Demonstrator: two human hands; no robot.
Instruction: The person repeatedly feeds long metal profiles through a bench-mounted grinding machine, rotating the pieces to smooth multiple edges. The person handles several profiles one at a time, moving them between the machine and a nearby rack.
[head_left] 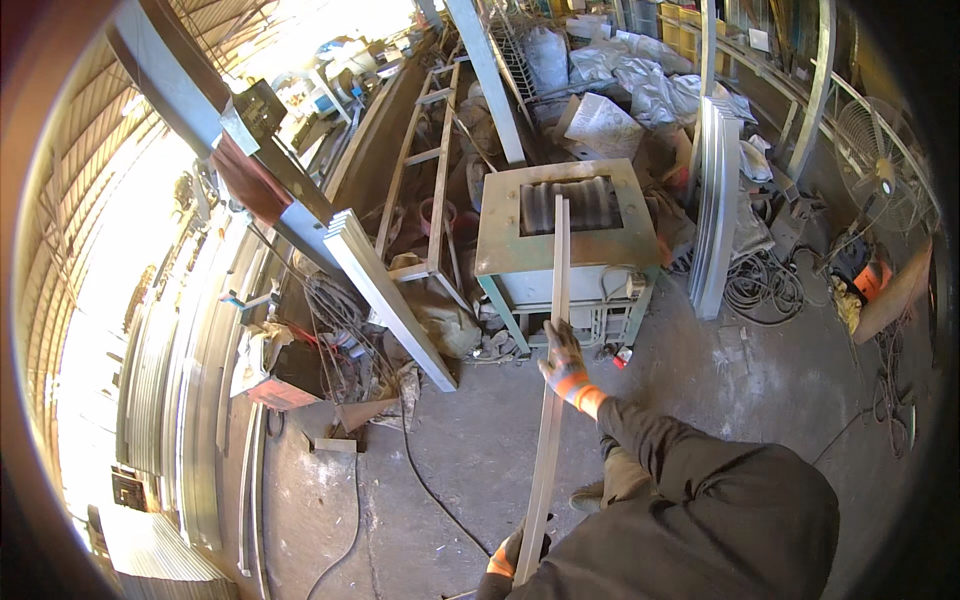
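Observation:
A long, narrow metal bar (549, 440) runs from the lower edge up to a green-framed machine (500, 225). The bar's far end lies over the dark ribbed roller (590, 205) in the machine's top opening; whether it touches the roller I cannot tell. My right hand (563, 358), in a grey glove with an orange cuff, is closed around the bar just in front of the machine. Nearer me, my left hand (512, 552), gloved in dark and orange, grips the bar close to the lower edge; its fingers are partly hidden.
Left of the machine, a bundle of metal profiles (390, 300) leans at a slant; another bundle (716, 210) stands to the right. Coiled cable (765, 288) and a fan (868, 150) lie beyond it. A cable (425, 480) crosses the floor. Long profiles (200, 380) line the left side.

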